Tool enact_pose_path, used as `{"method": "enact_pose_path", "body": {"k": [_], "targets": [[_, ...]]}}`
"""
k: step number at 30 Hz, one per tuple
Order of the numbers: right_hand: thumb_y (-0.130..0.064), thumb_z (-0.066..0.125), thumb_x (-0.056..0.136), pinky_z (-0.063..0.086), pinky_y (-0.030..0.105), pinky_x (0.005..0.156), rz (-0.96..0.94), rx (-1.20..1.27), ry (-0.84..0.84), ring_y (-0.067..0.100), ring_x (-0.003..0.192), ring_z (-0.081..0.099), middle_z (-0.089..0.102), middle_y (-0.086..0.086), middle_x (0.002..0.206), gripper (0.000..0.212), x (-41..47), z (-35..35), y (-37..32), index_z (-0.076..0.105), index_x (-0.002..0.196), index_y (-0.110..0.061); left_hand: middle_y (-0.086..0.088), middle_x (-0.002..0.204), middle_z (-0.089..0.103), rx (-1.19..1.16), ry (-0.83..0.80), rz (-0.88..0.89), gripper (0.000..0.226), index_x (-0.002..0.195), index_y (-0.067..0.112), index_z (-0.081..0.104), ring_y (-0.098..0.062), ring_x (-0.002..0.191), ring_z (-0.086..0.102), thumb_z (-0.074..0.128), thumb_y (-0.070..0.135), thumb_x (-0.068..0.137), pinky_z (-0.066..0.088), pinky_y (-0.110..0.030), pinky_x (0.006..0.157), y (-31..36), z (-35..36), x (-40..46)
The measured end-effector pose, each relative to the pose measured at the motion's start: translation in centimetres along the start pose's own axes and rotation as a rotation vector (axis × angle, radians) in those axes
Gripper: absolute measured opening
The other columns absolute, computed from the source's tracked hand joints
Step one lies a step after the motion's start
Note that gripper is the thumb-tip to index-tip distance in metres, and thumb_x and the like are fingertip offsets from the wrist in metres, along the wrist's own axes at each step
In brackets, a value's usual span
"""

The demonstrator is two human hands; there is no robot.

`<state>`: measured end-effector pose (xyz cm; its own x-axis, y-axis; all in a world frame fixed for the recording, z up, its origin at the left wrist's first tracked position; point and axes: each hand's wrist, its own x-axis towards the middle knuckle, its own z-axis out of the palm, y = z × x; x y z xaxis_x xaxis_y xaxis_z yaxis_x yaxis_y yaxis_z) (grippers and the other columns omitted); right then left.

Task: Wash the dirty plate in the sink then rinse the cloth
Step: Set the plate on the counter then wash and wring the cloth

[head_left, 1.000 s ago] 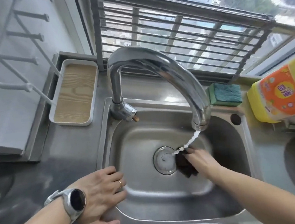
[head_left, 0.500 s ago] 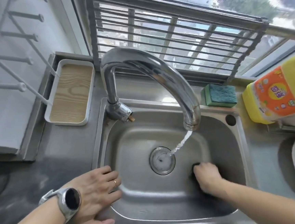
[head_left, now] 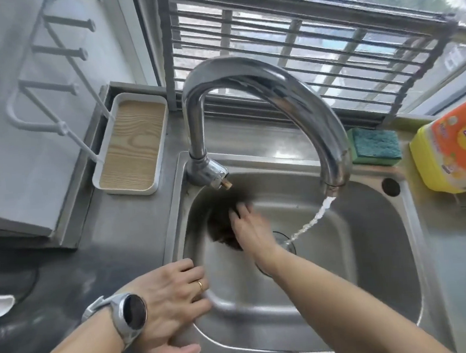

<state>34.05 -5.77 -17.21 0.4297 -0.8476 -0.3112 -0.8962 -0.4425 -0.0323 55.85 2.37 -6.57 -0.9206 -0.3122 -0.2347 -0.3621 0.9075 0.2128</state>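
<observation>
Cloth (head_left: 222, 228) at sink (head_left: 374, 262) wall, 10 o'clock, clear of the stream.
Right hand (head_left: 251, 226) fingers press it flat; left hand (head_left: 172, 302) fingers splayed, released, on rim. Risk: it goes unrinsed.

The faucet (head_left: 269, 88) arches over the sink (head_left: 373, 248); basin open at three o'clock, right forearm (head_left: 336, 302) crossing.

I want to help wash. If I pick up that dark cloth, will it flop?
Probably floppy: the cloth looks bunched under the right hand. Likely wet and drippy, since water runs into the sink.
</observation>
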Motion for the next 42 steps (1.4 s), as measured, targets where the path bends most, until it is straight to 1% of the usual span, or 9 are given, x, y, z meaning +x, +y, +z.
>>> {"method": "enact_pose_path", "body": {"k": [8, 12, 17, 24, 28, 32, 35, 38, 42], "targets": [[-0.020, 0.076, 0.070, 0.057, 0.045, 0.065, 0.136, -0.320, -0.199, 0.038, 0.091, 0.061, 0.065, 0.014, 0.106, 0.026, -7.2, -0.2, 16.4, 0.074, 0.093, -0.008, -0.008, 0.077, 0.053, 0.018, 0.012, -0.027, 0.047, 0.077, 0.018, 0.051, -0.031, 0.072, 0.044, 0.050, 0.065, 0.080, 0.042, -0.042, 0.071, 0.2, 0.2, -0.5], [-0.021, 0.066, 0.084, 0.055, 0.039, 0.085, 0.346, -0.266, -0.372, 0.032, 0.106, 0.064, 0.064, 0.009, 0.117, 0.030, -12.0, -1.6, 14.1, 0.065, 0.112, -0.012, -0.008, 0.078, 0.053, 0.029, 0.008, -0.038, 0.048, 0.077, 0.018, 0.051, -0.031, 0.073, 0.044, 0.049, 0.066, 0.080, 0.043, -0.043, 0.072, 0.2, 0.0, -0.5], [-0.015, 0.054, 0.088, 0.052, 0.036, 0.093, 0.320, 0.034, -0.677, 0.032, 0.115, 0.064, 0.068, 0.013, 0.123, 0.032, -15.5, -1.0, 5.7, 0.064, 0.117, -0.010, -0.008, 0.080, 0.053, 0.026, 0.014, -0.042, 0.048, 0.079, 0.018, 0.050, -0.031, 0.075, 0.044, 0.049, 0.066, 0.080, 0.043, -0.044, 0.074, 0.3, 0.1, -0.6], [-0.015, 0.059, 0.082, 0.049, 0.038, 0.083, 0.022, 0.464, -0.451, 0.041, 0.104, 0.061, 0.067, 0.022, 0.113, 0.033, -8.4, -0.6, -5.9, 0.058, 0.113, -0.006, -0.008, 0.080, 0.054, 0.034, 0.037, -0.039, 0.046, 0.080, 0.018, 0.052, -0.030, 0.074, 0.045, 0.053, 0.064, 0.078, 0.041, -0.041, 0.072, 0.3, -0.3, 0.0], [-0.016, 0.057, 0.086, 0.047, 0.034, 0.085, 0.174, 0.793, -0.472, 0.036, 0.108, 0.061, 0.066, 0.017, 0.116, 0.033, -6.5, -1.7, -7.7, 0.052, 0.117, -0.009, -0.008, 0.084, 0.058, 0.027, 0.023, -0.032, 0.047, 0.085, 0.018, 0.056, -0.030, 0.077, 0.048, 0.053, 0.064, 0.078, 0.042, -0.041, 0.074, 0.4, -0.4, 0.1], [-0.018, 0.048, 0.093, 0.051, 0.026, 0.068, 0.542, 1.280, -0.631, 0.019, 0.079, 0.062, 0.069, 0.003, 0.086, 0.020, -10.6, -3.1, -4.5, 0.068, 0.096, -0.016, -0.004, 0.075, 0.058, 0.023, -0.065, -0.194, 0.052, 0.076, 0.020, 0.057, -0.028, 0.071, 0.051, 0.045, 0.070, 0.084, 0.043, -0.039, 0.069, 1.1, -1.1, 0.6], [-0.019, 0.047, 0.089, 0.047, 0.020, 0.050, 0.959, 1.793, -0.471, 0.021, 0.056, 0.060, 0.066, 0.007, 0.068, 0.023, -12.4, -4.1, -0.2, 0.067, 0.086, -0.008, 0.001, 0.094, 0.071, -0.311, 0.006, -0.653, 0.055, 0.105, 0.028, 0.061, -0.026, 0.090, 0.066, 0.027, 0.069, 0.096, 0.049, -0.040, 0.080, 2.4, -3.0, 4.9], [-0.042, 0.060, 0.084, 0.053, 0.043, 0.096, 1.081, 2.148, -0.147, 0.030, 0.094, 0.062, 0.066, 0.012, 0.095, 0.035, -11.5, -6.2, 3.4, 0.068, 0.101, -0.013, 0.000, 0.125, 0.068, -0.960, 0.247, -1.089, 0.049, 0.132, 0.035, 0.054, -0.023, 0.116, 0.062, 0.039, 0.064, 0.095, 0.046, -0.037, 0.100, 2.9, -3.9, 11.5], [-0.060, 0.052, 0.091, 0.050, 0.040, 0.092, 0.961, 2.325, -0.055, 0.030, 0.095, 0.066, 0.073, 0.011, 0.099, 0.051, -10.4, -10.2, 4.0, 0.080, 0.090, -0.017, 0.004, 0.120, 0.073, -1.866, 0.688, -1.170, 0.071, 0.123, 0.042, 0.062, -0.019, 0.116, 0.067, 0.064, 0.083, 0.065, 0.048, -0.047, 0.108, 2.2, -4.2, 18.0]]}}
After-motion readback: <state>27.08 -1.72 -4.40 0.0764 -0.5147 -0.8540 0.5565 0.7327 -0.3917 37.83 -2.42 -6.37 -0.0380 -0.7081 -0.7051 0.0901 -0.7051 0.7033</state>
